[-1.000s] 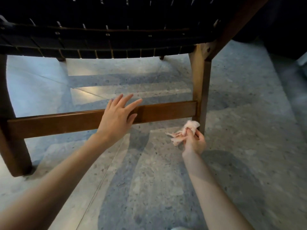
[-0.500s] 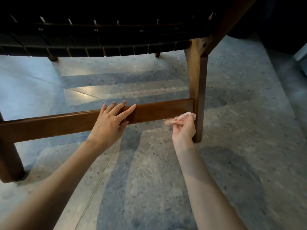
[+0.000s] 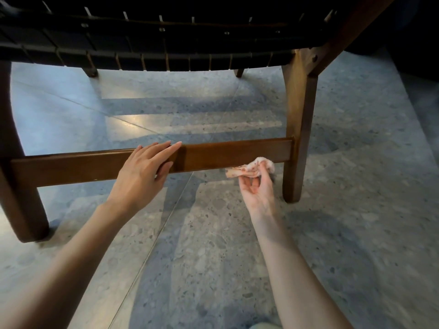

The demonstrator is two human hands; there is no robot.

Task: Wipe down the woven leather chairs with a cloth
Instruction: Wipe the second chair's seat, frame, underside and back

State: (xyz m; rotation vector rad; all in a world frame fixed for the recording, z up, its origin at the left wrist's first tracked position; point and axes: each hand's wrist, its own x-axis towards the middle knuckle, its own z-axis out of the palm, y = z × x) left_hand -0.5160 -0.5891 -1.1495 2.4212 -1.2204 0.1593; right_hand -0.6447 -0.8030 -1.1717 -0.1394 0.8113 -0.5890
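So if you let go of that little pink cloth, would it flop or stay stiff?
Probably flop. The cloth is bunched in the right hand, and its free end droops beside the wooden rail. It looks thin and crumpled, so likely very light too.

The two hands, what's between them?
In the head view, only a bare stretch of the wooden rail lies between the left hand, flat on it, and the right hand holding the cloth.
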